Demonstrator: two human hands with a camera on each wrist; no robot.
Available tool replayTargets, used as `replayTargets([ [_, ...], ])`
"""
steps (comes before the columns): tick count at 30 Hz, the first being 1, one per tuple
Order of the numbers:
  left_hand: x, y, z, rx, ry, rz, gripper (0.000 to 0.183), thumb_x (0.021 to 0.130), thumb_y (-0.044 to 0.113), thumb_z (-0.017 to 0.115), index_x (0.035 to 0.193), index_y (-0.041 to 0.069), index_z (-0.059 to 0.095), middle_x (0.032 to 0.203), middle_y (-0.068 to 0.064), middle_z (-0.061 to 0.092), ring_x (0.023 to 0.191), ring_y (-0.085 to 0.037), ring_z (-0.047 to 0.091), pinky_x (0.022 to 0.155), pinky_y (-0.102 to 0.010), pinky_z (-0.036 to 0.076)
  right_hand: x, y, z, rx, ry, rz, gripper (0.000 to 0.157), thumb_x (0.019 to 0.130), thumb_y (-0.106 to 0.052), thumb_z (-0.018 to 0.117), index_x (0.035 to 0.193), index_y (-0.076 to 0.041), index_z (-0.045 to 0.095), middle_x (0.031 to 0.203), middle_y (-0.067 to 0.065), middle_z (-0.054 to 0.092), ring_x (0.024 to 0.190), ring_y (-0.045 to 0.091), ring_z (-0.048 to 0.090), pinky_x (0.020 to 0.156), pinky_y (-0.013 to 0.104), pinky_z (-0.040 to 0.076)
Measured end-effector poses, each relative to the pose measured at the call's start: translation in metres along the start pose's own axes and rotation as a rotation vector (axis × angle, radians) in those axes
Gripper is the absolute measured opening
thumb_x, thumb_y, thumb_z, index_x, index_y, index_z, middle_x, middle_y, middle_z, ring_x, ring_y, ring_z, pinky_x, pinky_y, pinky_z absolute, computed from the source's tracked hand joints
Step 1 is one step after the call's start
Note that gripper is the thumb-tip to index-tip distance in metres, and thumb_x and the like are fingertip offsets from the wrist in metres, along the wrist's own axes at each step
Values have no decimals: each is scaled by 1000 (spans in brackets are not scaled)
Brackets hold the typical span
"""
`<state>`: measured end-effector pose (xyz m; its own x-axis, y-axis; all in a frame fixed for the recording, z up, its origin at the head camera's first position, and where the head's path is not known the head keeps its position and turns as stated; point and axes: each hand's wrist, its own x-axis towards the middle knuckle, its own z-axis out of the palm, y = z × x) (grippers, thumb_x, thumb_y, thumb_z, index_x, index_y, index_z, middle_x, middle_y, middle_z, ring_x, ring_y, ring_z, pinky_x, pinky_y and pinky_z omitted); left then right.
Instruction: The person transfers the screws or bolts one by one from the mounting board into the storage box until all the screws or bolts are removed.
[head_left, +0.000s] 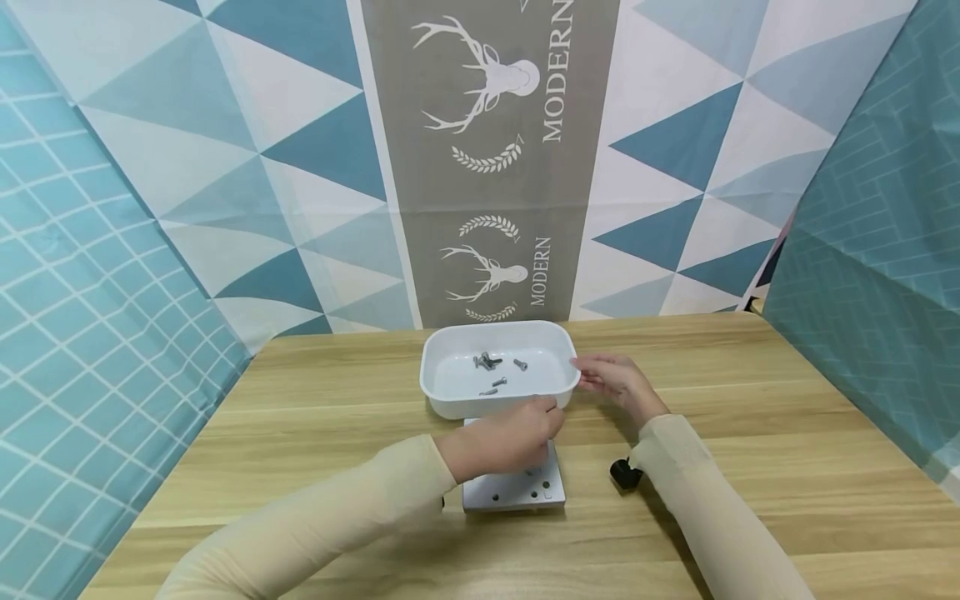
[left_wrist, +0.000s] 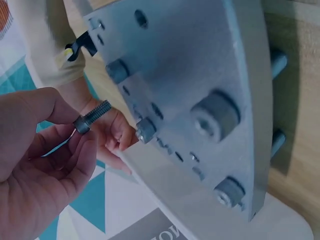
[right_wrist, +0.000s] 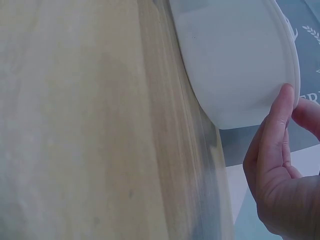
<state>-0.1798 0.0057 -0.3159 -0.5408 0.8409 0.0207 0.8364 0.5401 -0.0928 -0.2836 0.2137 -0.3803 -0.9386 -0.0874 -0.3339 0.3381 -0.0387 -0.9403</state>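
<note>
Between thumb and fingers, my left hand (head_left: pixel 504 437) pinches a socket-head bolt (left_wrist: pixel 91 117), its threaded shank pointing away from the fingertips. A silver metal plate (head_left: pixel 513 493) lies below that hand, partly hidden by it. In the left wrist view, several bolts (left_wrist: pixel 216 116) sit in the plate's holes with their heads standing above its face, and other holes are bare. My right hand (head_left: pixel 611 382) holds the right end of a white tray (head_left: pixel 457 408), thumb and fingertips on either side of its rim (right_wrist: pixel 294 65).
Several loose bolts (head_left: pixel 487 362) are scattered on the tray floor. The tray stands just behind the plate on a wooden table (head_left: pixel 337 392). Near my right sleeve is a small black object (head_left: pixel 624 473). Patterned cloth (head_left: pixel 487 167) hangs behind the table and at both sides.
</note>
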Motion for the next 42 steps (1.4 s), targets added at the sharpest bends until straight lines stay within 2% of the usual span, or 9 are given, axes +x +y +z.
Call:
replayTargets([
  [7,3,-8,-10,-62,-18,-16,8,84,6,62,91,8,59,83,1,55,71,-6,44,61,-15,38,0,-2,0,4,6,-4,32,90,-11,65,115,6,56,71,-3,65,63,4,64,66,16,56],
  [15,2,-14,-19,-36,-53,-44,5,84,7,62,89,8,61,83,1,56,68,-5,46,58,-14,39,0,1,1,21,-6,14,27,90,-10,64,112,5,58,71,-2,67,63,5,65,68,18,56],
  [22,1,-21,-27,-31,-36,-27,6,83,6,64,89,7,62,84,-1,58,69,-7,49,62,-16,41,2,2,0,26,-7,0,35,90,-10,64,119,8,54,71,-2,66,62,5,65,66,17,56],
  [26,2,-26,-37,-76,-2,-15,7,80,2,62,86,6,61,84,-3,59,71,-9,50,63,-17,42,0,1,1,12,-3,1,43,90,-12,64,125,10,52,71,-2,66,63,5,65,66,17,56],
  [29,3,-30,-45,-110,40,-6,8,77,-2,59,81,5,60,80,-4,57,69,-11,49,61,-18,41,-1,0,0,4,-2,6,40,90,-13,65,123,8,54,72,-3,66,63,5,65,66,17,56],
  [32,4,-34,-50,-114,53,-7,9,75,-3,57,78,5,58,78,-4,56,68,-11,47,60,-18,39,0,1,0,12,1,15,33,90,-13,65,116,5,58,71,-3,66,62,5,65,66,17,56],
  [39,4,-44,-58,-83,12,-18,10,77,-4,57,80,6,59,79,-3,57,68,-9,45,60,-18,39,-2,1,0,5,2,2,34,88,-14,67,115,5,59,71,-3,65,63,5,65,66,16,56],
  [42,3,-49,-62,-73,3,-24,10,77,-4,57,79,6,59,78,-4,57,68,-10,47,59,-19,39,-6,-1,-2,17,-34,-18,30,85,-16,71,107,3,64,72,-3,66,64,5,65,67,16,56],
])
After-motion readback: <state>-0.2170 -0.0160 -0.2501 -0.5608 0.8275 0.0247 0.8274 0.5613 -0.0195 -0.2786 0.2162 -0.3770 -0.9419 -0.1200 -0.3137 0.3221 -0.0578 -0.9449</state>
